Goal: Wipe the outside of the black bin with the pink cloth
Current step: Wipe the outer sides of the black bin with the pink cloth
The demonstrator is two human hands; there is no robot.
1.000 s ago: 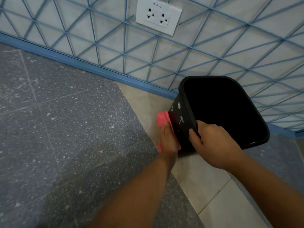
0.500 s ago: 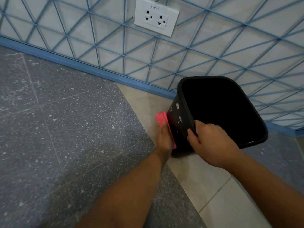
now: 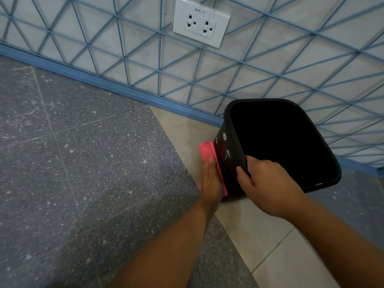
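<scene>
- Black bin (image 3: 230, 142) stands on the pale floor tiles (image 3: 259, 225) close to the blue baseboard (image 3: 116, 91), at about 2 o'clock from the centre of the view, its open mouth tipped toward the camera.
- Right hand (image 3: 268, 188) is clenched on the near corner of the rim, thumb outside, fingers hidden inside (a steadying hold, it seems).
- Left hand (image 3: 211, 181) lies flat, pressing the pink cloth (image 3: 207, 152) against the bin's left outer wall; the cloth is trapped between palm and plastic.
- The relation that counts: the wall being wiped lies at 3 o'clock from the left palm, touching it, and runs from 6 toward 12 o'clock; pale specks sit on it just beyond the cloth, so a stroke would travel along that line.
- Against the frames before, the left hand and cloth have crept slightly toward 12 o'clock along the wall; the right hand's hold looks unchanged.
- A wall socket (image 3: 200, 22) sits at 12 o'clock.
</scene>
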